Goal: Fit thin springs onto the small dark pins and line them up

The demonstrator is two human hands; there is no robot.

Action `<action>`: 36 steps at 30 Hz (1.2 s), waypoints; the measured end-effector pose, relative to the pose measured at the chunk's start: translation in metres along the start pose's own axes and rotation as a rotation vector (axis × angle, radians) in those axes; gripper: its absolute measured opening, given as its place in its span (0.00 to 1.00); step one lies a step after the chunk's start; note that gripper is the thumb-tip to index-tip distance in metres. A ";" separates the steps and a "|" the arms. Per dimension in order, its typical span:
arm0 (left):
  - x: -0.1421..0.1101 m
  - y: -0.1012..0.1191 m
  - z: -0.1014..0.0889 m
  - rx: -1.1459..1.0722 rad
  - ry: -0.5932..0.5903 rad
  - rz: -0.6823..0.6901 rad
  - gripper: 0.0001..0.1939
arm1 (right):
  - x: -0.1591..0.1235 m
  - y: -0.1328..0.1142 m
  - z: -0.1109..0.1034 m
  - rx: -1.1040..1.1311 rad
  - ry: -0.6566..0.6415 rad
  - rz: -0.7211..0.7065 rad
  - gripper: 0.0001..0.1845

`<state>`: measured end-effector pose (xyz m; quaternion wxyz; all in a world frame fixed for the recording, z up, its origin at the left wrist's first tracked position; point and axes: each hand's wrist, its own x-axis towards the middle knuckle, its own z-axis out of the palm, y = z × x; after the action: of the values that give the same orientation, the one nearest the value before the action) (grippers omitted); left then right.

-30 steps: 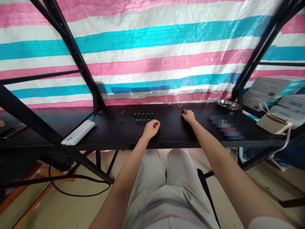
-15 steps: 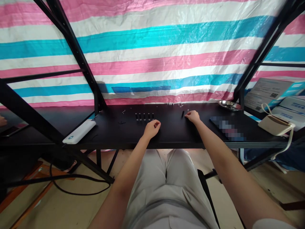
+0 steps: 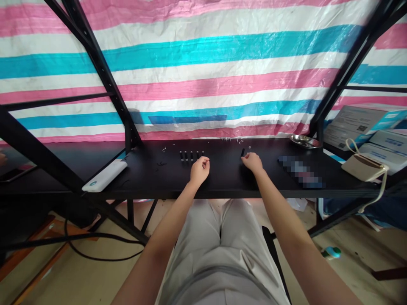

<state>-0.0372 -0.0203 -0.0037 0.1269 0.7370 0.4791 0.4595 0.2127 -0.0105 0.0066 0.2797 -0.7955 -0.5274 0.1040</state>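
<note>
My left hand (image 3: 200, 170) hovers low over the black tabletop, thumb and fingers closed together. Whether anything tiny is between them I cannot make out. Just beyond its fingertips stands a row of several small black cylinders (image 3: 186, 156) with pale ends; the hand partly covers the right end of the row. My right hand (image 3: 253, 162) has its fingers pinched at the lower end of a separate small black cylinder (image 3: 243, 152), which tilts slightly. Behind that hand lies a tiny pale piece (image 3: 249, 147).
Small white pieces (image 3: 226, 139) lie along the table's back edge, beside a shiny metal dish (image 3: 305, 142). A phone-like slab (image 3: 300, 171), partly pixelated, lies right, near a cream pouch (image 3: 364, 166). A white power bank (image 3: 104, 176) rests left. Black frame posts (image 3: 104, 72) flank the table.
My right hand has moved slightly left and nearer to me, its fingertips now at the black cylinder's lower end. My left hand stays by the row, fingers still curled. The view has shifted a little.
</note>
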 end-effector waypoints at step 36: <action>0.021 0.069 -0.015 -0.681 -0.118 0.018 0.20 | -0.074 -0.070 -0.016 0.779 0.217 -0.649 0.21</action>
<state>-0.0061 -0.0425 0.0598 0.3892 0.6819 0.2836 0.5505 0.1336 -0.0621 0.0488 0.6259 -0.4342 -0.6371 0.1177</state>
